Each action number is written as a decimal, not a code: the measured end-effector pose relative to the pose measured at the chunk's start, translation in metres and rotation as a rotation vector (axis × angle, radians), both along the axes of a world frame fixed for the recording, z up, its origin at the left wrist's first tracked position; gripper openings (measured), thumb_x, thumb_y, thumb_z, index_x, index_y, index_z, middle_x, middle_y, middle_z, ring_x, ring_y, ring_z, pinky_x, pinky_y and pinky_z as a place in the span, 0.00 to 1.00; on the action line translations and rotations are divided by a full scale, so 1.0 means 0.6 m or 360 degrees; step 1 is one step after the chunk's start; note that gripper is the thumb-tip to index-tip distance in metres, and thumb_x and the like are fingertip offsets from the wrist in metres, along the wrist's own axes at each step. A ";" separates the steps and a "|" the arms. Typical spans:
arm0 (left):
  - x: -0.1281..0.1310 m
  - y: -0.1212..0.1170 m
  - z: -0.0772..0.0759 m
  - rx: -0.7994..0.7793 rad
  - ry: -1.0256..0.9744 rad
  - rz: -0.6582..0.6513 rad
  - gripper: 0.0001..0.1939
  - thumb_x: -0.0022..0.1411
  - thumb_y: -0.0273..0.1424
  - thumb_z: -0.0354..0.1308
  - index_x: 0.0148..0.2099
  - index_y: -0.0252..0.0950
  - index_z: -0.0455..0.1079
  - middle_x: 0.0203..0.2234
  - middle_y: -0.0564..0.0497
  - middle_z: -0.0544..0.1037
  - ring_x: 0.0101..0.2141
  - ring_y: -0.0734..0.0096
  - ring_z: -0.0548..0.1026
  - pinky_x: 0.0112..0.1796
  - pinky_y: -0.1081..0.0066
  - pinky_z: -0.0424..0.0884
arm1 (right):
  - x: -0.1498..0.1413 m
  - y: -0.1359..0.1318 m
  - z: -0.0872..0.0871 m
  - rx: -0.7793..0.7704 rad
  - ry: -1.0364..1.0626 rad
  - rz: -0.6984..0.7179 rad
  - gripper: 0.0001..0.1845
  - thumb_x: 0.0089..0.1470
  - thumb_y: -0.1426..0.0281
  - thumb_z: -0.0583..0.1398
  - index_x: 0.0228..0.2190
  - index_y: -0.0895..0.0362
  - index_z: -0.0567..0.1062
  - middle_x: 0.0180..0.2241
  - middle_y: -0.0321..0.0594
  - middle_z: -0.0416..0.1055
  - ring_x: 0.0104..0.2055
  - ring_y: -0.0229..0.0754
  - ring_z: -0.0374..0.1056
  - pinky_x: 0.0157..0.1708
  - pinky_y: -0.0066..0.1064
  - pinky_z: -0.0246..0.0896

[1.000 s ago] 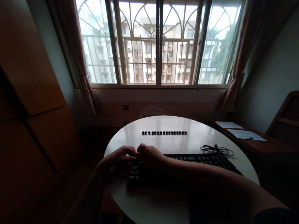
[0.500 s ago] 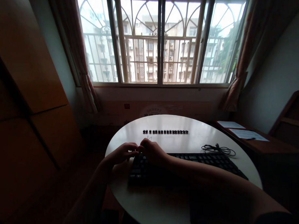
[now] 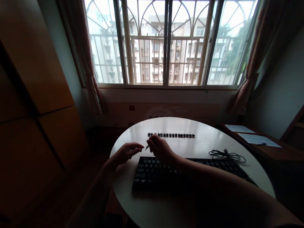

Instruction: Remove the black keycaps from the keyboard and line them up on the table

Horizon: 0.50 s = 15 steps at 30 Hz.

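Note:
My right hand (image 3: 162,148) is closed around a slim tool (image 3: 147,147), which looks like a keycap puller. Its thin tip points down and left, and a fine wire end shows above the fist. To the left, my left hand (image 3: 127,152) hovers beside the tool's tip, thumb and fingers stretched out and slightly apart, with nothing visible in them. Below both hands lies a black keyboard (image 3: 150,172), partly covered by my right forearm. Beyond them, a straight row of small dark keycap-like pieces (image 3: 176,135) runs across the table.
A coiled black cable (image 3: 226,155) lies behind the keyboard's right part. The white round table (image 3: 131,136) stands before a barred window. On a brown side table (image 3: 267,149) at right are paper sheets (image 3: 259,140) and a pen. A wooden cabinet (image 3: 50,90) stands at left.
My right hand has lifted off the keyboard's upper left corner, away from my left hand, uncovering the tool's tip. My left hand has also come away from the keys. The view has shifted slightly.

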<state>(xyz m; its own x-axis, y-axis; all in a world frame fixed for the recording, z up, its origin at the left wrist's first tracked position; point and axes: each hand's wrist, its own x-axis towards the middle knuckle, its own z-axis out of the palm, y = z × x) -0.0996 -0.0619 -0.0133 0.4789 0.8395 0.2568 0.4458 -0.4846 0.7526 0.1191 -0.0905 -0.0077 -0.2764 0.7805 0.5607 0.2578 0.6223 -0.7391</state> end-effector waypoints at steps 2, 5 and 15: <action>-0.003 0.010 0.003 0.0016 0.0041 0.0047 0.20 0.60 0.42 0.56 0.46 0.33 0.76 0.29 0.49 0.76 0.21 0.77 0.66 0.21 0.77 0.62 | 0.006 -0.003 0.025 -0.0003 -0.0007 0.0015 0.13 0.64 0.59 0.53 0.33 0.54 0.65 0.20 0.30 0.67 0.19 0.34 0.61 0.22 0.24 0.55; -0.005 0.035 0.016 0.0128 0.0215 0.0049 0.18 0.60 0.41 0.57 0.45 0.35 0.78 0.32 0.48 0.78 0.24 0.75 0.69 0.23 0.77 0.65 | 0.028 -0.023 0.068 0.0092 -0.0138 -0.0001 0.12 0.64 0.59 0.53 0.33 0.54 0.66 0.20 0.30 0.68 0.19 0.33 0.61 0.22 0.23 0.54; 0.012 0.255 0.016 -0.0113 0.0551 0.0320 0.19 0.52 0.38 0.64 0.44 0.33 0.78 0.32 0.47 0.80 0.23 0.74 0.71 0.21 0.76 0.64 | 0.185 -0.132 0.127 0.0687 -0.0548 -0.0334 0.11 0.61 0.62 0.59 0.32 0.56 0.70 0.21 0.32 0.67 0.19 0.32 0.59 0.21 0.24 0.54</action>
<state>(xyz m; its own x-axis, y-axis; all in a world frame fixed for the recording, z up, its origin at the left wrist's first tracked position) -0.0921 0.0912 -0.0034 0.3514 0.9350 0.0473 0.7594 -0.3142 0.5697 0.2304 -0.1695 0.0684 -0.3634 0.5593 0.7450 0.5881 0.7580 -0.2822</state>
